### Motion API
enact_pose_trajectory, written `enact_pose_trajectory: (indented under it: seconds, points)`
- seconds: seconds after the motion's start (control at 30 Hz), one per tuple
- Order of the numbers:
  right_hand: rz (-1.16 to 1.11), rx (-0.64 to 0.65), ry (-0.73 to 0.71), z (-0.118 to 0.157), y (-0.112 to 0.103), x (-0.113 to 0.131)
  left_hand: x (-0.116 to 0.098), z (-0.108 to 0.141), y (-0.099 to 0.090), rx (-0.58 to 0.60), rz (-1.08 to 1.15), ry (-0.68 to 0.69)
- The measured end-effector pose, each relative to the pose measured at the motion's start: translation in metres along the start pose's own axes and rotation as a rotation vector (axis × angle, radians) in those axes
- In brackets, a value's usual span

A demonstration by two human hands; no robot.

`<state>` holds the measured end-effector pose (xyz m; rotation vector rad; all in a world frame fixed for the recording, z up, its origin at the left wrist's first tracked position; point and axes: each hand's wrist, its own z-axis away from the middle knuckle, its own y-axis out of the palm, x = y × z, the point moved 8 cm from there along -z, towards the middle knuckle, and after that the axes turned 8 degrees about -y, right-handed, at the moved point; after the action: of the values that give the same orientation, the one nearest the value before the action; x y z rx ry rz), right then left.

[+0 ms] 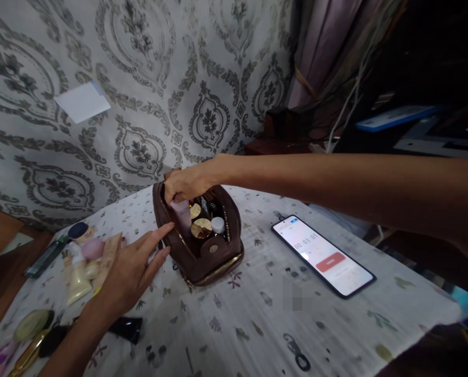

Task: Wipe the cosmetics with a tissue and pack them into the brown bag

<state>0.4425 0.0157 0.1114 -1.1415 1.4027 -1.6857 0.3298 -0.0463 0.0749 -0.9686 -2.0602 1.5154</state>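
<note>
A brown zip-up pouch [218, 269] stands unzipped on the patterned tablecloth. Inside it are a pale pink tube [182, 215], round gold-lidded containers [201, 229], a small white-capped jar [218, 225] and darker items that I cannot make out. My right hand [190, 180] reaches over the pouch's far left rim, right against the top of the pink tube. Its fingers are mostly hidden inside, so their grip does not show. Beside the pouch's left wall, my left hand [135, 264] has its fingers stretched out, with the fingertips at the rim and nothing held.
A phone [324, 256] showing a timer lies right of the pouch. Left are a cream tube [78, 280], a pink sponge [93, 249], a green box [45, 256] and several other cosmetics. A black tube [127, 329] lies by my left forearm. A patterned wall covering hangs behind.
</note>
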Motion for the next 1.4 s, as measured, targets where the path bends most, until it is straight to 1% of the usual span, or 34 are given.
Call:
enact_pose_trajectory:
  seconds: [0.07,0.23,0.43,0.5,0.63,0.73,0.93,1.07,1.23,1.33,1.4]
  points:
    - [0.008,-0.019,0.000,0.004,0.001,0.001,0.000,0.000,0.000,0.001,0.005,0.003]
    - [0.027,-0.089,0.082,0.012,0.000,-0.004,0.000,0.001,0.001,0.001,-0.002,0.002]
    - [-0.018,-0.098,0.088,0.012,0.001,-0.001,0.000,0.000,0.002,0.003,-0.016,0.025]
    - [-0.003,-0.107,0.135,0.014,0.001,0.001,-0.001,0.000,0.001,0.004,-0.016,0.032]
    - [0.097,-0.144,0.219,0.017,0.000,0.004,0.000,-0.001,0.001,0.007,-0.008,0.027]
    - [0.133,-0.140,0.233,0.016,0.001,0.005,0.001,0.000,0.002,0.013,-0.016,0.018]
    - [0.114,-0.108,0.245,0.016,0.001,0.004,0.002,0.001,0.003,0.015,-0.037,0.005]
    - [0.120,-0.144,0.283,0.021,0.000,0.002,0.000,0.000,0.002,0.048,-0.007,0.022]
    - [0.136,-0.139,0.325,0.025,0.001,-0.005,-0.004,-0.001,0.002,0.085,0.052,0.034]
    - [0.122,-0.139,0.346,0.030,-0.005,-0.003,0.000,0.003,-0.002,0.062,0.062,-0.017]
    - [0.116,-0.160,0.398,0.037,-0.011,0.001,0.008,0.010,-0.005,0.027,0.079,-0.070]
